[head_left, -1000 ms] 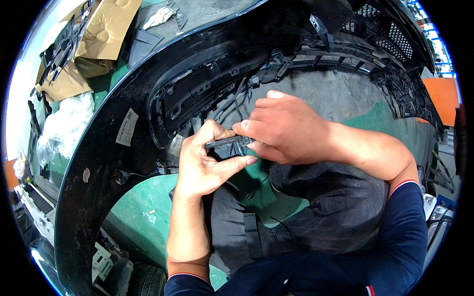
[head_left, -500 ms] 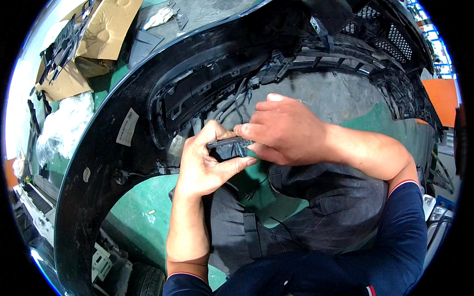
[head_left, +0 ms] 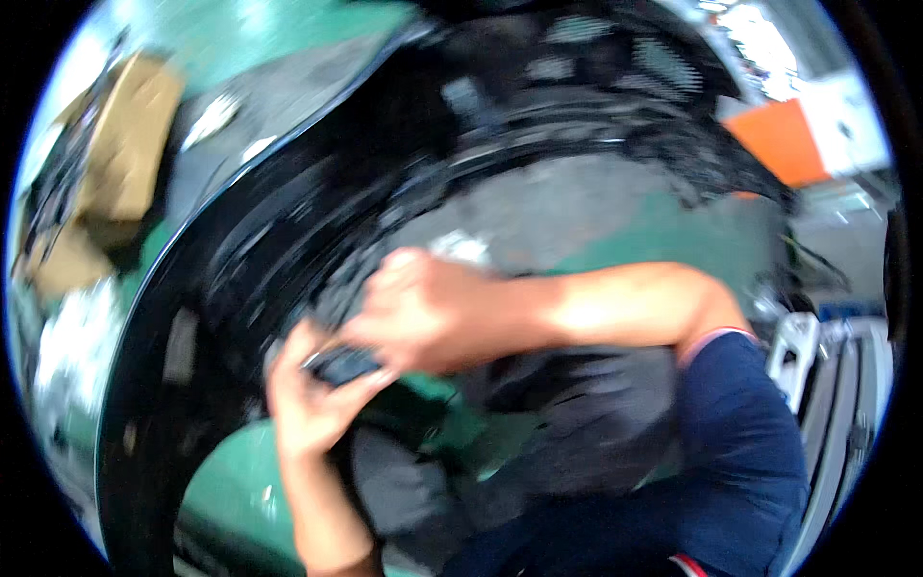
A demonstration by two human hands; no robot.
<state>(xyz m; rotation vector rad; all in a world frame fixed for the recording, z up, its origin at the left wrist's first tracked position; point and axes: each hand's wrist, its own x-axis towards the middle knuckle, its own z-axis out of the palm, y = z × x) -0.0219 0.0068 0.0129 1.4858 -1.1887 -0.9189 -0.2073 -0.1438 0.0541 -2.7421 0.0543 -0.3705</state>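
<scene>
The picture is smeared by motion. My left hand point(head_left: 306, 399) grips a small dark, flat-edged part point(head_left: 346, 365) between thumb and fingers. My right hand point(head_left: 423, 313) comes across from the right, its fingers curled and pressed against the same part. The part's exact kind cannot be made out. Both hands are above my dark trousers point(head_left: 567, 413), beside the inner face of a large black car bumper point(head_left: 154, 385), which curves around me on the left and far side.
Far left are an opened cardboard box point(head_left: 135, 144) and clear plastic wrapping point(head_left: 72, 346). An orange and white panel point(head_left: 779, 139) stands far right. Long grey trim pieces point(head_left: 836, 423) lie near right. The green floor point(head_left: 236, 481) shows inside the bumper's curve.
The view has swung, bringing more of the right side into the picture. Both hands now appear lower and further left in it, still on the small dark part.
</scene>
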